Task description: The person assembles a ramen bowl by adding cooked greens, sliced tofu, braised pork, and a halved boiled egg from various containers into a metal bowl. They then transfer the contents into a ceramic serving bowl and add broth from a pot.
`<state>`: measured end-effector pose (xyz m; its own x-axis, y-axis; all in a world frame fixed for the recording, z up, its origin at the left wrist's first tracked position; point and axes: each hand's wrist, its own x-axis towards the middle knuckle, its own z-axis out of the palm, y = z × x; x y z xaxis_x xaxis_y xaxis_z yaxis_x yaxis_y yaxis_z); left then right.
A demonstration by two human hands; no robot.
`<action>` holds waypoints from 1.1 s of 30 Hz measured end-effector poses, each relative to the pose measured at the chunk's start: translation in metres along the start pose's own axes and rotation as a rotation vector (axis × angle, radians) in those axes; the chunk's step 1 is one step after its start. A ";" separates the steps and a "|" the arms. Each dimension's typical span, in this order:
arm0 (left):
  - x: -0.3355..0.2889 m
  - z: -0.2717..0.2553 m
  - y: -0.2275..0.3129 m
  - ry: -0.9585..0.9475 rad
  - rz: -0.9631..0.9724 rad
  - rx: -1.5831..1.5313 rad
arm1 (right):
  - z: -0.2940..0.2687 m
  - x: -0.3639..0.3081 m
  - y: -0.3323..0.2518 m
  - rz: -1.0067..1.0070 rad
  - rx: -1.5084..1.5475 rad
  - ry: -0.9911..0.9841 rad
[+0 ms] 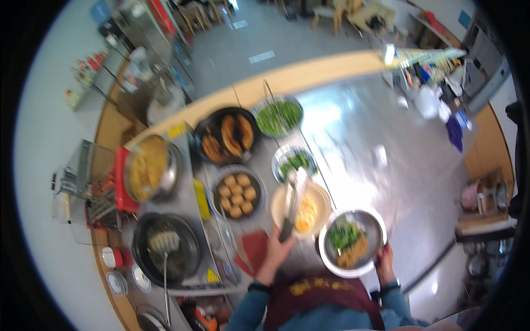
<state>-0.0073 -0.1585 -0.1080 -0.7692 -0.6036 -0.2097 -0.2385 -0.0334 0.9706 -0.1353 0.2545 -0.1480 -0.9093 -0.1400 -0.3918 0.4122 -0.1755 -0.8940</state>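
Observation:
My left hand (274,249) is closed around the dark handle of a pair of metal tongs (295,197). The tongs lean across a cream bowl (324,195) that holds yellow-white food, perhaps eggs. Their far end reaches the near side of a patterned dish (277,156) of cut green vegetables. At the right, my right hand (386,265) grips the rim of a steel bowl (377,234), with leafy greens and a brownish, noodle-like food inside. My thumb shows on the rim; the other fingers are mostly hidden behind the bowl.
Left of the cream bowl stand a bowl of round brown balls (236,193), a black pan of browned food (231,129) and a plate of greens (281,116). A dark pot (165,248) with a ladle and a steel pot (152,168) sit further left. A steel counter (353,143) stretches right.

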 end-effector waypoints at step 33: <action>0.055 -0.094 0.123 0.349 -0.200 0.153 | 0.158 0.040 0.048 0.355 -0.210 -0.306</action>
<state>-0.0234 -0.2703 0.0108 -0.4582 -0.8315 -0.3141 -0.4680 -0.0748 0.8806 -0.1426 0.0868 -0.1725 -0.6444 -0.4397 -0.6256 0.6438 0.1294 -0.7541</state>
